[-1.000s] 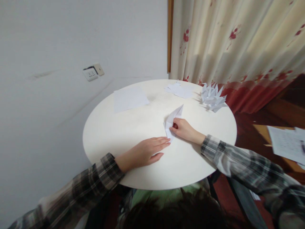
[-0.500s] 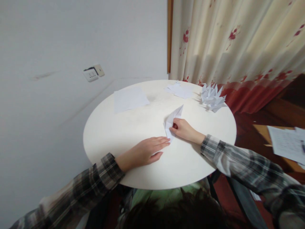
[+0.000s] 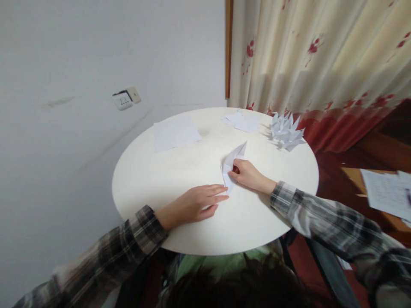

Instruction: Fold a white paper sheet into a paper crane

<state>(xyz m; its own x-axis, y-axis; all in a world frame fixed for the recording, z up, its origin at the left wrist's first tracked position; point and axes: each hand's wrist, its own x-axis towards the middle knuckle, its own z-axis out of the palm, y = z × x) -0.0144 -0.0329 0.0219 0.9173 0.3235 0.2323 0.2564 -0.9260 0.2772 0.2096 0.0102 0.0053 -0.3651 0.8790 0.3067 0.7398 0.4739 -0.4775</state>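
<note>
A folded piece of white paper, long and pointed at its far end, lies on the round white table. My right hand is closed at its right edge, with the thumb and curled fingers pinching the paper. My left hand lies palm down with its fingers stretched out and slightly apart. Its fingertips touch the near tip of the paper. Part of the folded paper is hidden behind my right fingers.
Flat white sheets lie at the table's back left, and smaller white paper pieces at the back. Several folded paper cranes stand clustered at the right edge. A wall socket, a curtain and a desk with written papers surround the table.
My left hand has shifted very slightly left, and its fingers have spread a little at the paper's near tip. My right hand and the paper look unmoved.
</note>
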